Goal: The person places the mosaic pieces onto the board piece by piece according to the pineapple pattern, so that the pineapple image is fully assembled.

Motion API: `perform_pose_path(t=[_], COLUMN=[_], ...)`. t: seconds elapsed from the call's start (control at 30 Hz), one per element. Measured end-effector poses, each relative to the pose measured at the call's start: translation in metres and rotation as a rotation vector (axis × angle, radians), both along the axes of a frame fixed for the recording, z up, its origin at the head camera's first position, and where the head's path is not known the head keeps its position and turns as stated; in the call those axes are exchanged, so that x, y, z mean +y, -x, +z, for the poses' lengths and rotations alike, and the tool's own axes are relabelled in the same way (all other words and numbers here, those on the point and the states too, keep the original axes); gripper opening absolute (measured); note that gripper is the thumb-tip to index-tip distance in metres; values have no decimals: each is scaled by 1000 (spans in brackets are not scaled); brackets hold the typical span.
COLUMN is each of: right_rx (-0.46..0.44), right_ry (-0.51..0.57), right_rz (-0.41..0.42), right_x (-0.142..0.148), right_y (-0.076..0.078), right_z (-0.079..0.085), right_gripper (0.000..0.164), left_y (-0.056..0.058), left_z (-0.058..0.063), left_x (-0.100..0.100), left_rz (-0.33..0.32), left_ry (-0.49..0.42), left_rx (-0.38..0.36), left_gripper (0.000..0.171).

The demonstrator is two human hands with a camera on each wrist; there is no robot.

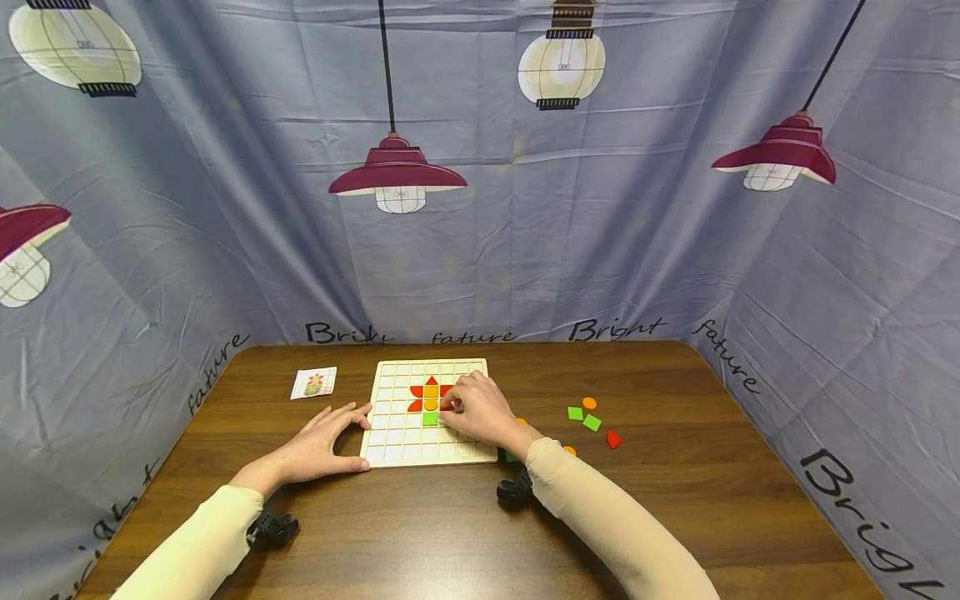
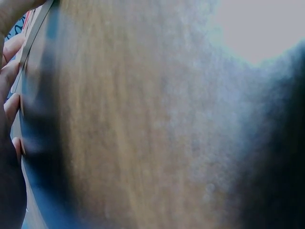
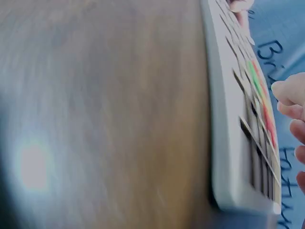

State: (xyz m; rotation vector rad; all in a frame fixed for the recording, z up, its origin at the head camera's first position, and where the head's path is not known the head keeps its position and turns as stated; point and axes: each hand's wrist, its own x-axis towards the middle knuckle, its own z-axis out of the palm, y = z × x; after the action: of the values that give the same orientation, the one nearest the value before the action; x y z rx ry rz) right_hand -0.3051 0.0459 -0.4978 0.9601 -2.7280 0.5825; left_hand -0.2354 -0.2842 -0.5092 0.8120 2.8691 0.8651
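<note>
Cream sleeves (image 1: 615, 525) reached in from five and seven o'clock over the brown bench (image 1: 420, 533), a dark wrist device (image 1: 276, 529) beneath the left cuff. And there was the left hand (image 1: 315, 446), between eight and nine o'clock of the pale grid board (image 1: 393, 450), relaxed and spread, thumb and fingertips touching its side edge, gripping nothing! Out at three o'clock, well clear of the board, lay a red piece (image 1: 614, 439), two green squares (image 1: 592, 422) and an orange disc (image 1: 589, 403). The right hand (image 1: 486, 410) was right in the action, over the board's three o'clock side, fingers bent, thumb and forefinger close together beside the pattern; whether they pinched a piece, one could not tell. What a pattern: green square tile (image 1: 430, 419) at six o'clock, then a round orange-yellow tile (image 1: 431, 405), a yellow square (image 1: 431, 391), a red triangle (image 1: 432, 381) at twelve, red petals (image 1: 415, 406) flanking! A printed card (image 1: 303, 385) lay at ten o'clock, and a lamp-print curtain (image 1: 480, 267) hung behind at twelve.
</note>
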Motion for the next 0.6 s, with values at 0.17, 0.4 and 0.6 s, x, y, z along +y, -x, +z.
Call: perform_pose_path(t=[0.17,0.4,0.6], right_rx=[-18,-52,-32], right_ry=[42,143,158], right_rz=[-49,-125,-184], right_x=[30,83,126], right_y=[5,11,13], right_z=[10,17,17], right_gripper=[18,20,22], left_y=[-1,-2,-2], left_z=[0,1,1], left_x=[0,0,0], left_rz=[0,-2,-2], left_ry=[-4,-8,0], left_rx=[-1,-3,0], left_gripper=[53,53,52])
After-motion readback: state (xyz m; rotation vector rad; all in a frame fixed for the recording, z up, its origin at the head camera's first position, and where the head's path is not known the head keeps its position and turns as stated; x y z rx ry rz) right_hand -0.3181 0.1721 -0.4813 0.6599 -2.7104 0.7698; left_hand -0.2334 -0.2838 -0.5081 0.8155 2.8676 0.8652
